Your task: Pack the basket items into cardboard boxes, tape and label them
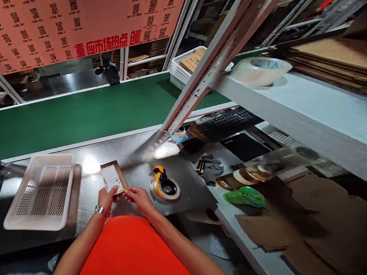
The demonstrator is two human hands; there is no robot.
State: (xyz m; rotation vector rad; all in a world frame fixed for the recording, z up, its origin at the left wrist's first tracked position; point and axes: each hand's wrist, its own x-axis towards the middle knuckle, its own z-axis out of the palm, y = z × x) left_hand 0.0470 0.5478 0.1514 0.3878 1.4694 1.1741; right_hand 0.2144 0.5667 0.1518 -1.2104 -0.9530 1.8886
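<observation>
A small brown cardboard package (121, 173) with a white printed label (109, 177) on its top is in front of me at the metal table. My left hand (107, 199), a watch on its wrist, grips the near left side, thumb on the label. At the near right corner my right hand (140, 199) pinches the package with its fingertips. To the right of it, a tape dispenser (165, 185) with a yellow and black handle lies on the table, apart from both hands.
A white plastic basket (69, 193) stands at left. Behind the table runs a green conveyor belt (74, 116), with stacked white baskets (178, 76) on it. A slanted metal post (195, 90) and a shelf (327, 105) bearing a tape roll (257, 71) stand at right. Gloves (212, 169) lie below.
</observation>
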